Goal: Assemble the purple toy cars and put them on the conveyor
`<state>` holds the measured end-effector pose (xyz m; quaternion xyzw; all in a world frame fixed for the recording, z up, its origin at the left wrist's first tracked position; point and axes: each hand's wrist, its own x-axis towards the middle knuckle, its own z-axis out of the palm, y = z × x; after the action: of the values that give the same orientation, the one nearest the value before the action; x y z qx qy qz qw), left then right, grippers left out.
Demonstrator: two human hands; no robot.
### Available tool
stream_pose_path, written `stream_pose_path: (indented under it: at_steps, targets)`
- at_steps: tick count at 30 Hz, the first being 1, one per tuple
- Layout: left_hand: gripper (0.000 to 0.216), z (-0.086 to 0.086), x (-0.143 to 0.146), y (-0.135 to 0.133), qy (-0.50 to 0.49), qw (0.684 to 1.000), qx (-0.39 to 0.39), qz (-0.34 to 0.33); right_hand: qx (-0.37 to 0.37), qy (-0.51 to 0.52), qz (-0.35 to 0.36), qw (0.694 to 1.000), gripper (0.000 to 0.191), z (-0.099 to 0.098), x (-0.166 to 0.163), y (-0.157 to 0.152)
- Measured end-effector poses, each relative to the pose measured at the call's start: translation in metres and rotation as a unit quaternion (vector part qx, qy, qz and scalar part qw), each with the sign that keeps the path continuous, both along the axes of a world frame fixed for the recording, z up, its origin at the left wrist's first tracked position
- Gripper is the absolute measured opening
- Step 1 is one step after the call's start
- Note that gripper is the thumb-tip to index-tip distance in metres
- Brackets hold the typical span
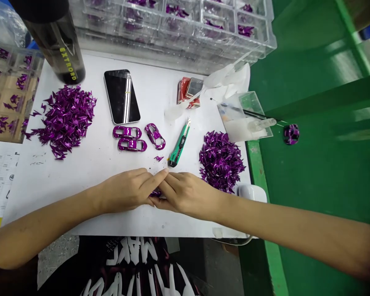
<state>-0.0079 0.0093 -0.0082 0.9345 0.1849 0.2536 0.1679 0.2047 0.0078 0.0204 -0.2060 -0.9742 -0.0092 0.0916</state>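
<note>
My left hand and my right hand meet over the white work surface. Between their fingers sits a small shiny purple piece, mostly hidden. Just above my fingertips lie a green utility knife and a loose purple scrap. Three purple model car bodies rest further up, left of the knife. A heap of purple foil-like pieces touches the area beside my right hand, and a larger heap lies to the left.
A black phone and a dark bottle stand at the back, beside clear compartment trays. Tweezers lie on a clear acrylic holder. A white case sits at the surface's right edge, above a green bench.
</note>
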Motion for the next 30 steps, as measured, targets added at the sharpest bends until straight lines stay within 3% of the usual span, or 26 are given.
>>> stream_pose_path:
  at_steps: [4,7,8,10,11,13,15,16,19,22,24,26,30]
  targets:
    - [0.072,0.001,-0.001,0.002,-0.021,0.997,-0.071,0.004,-0.081,-0.015,-0.068,0.994,0.038,0.016,0.004,-0.006]
    - [0.063,0.002,-0.003,0.002,-0.053,0.993,-0.108,0.015,-0.158,0.030,-0.129,0.979,0.044,0.036,0.016,-0.007]
    - [0.056,0.002,-0.004,0.002,-0.063,0.993,-0.102,0.021,-0.141,0.053,-0.158,0.976,0.041,0.043,0.024,-0.005]
    - [0.043,0.002,-0.004,0.002,-0.081,0.993,-0.079,0.032,-0.022,0.085,-0.258,0.962,0.030,0.054,0.046,0.007]
    - [0.039,0.002,-0.005,0.002,-0.092,0.992,-0.073,0.036,0.068,0.089,-0.327,0.938,0.024,0.058,0.060,0.016]
    - [0.032,0.001,-0.005,0.002,-0.111,0.989,-0.089,0.036,0.225,0.076,-0.467,0.852,0.022,0.057,0.096,0.039]
    - [0.026,0.002,-0.004,0.001,-0.131,0.984,-0.119,0.031,0.278,0.076,-0.570,0.769,0.036,0.047,0.135,0.065]
    - [0.023,0.003,-0.004,0.001,-0.139,0.981,-0.131,0.030,0.257,0.079,-0.598,0.755,0.045,0.040,0.153,0.078]
    - [0.021,0.004,-0.003,-0.001,-0.167,0.973,-0.151,0.048,0.170,0.123,-0.642,0.737,0.047,0.012,0.193,0.106]
    - [0.023,0.003,-0.002,-0.005,-0.187,0.969,-0.151,0.062,0.203,0.230,-0.634,0.710,0.032,-0.012,0.205,0.115]
    - [0.026,0.002,-0.001,-0.007,-0.190,0.971,-0.127,0.065,0.184,0.291,-0.596,0.725,0.021,-0.023,0.202,0.114]
    - [0.027,0.001,-0.001,-0.010,-0.184,0.975,-0.101,0.075,0.157,0.326,-0.577,0.732,0.019,-0.030,0.197,0.113]
    - [0.028,-0.001,-0.003,-0.015,-0.144,0.980,-0.071,0.113,0.213,0.331,-0.605,0.692,0.023,-0.030,0.194,0.116]
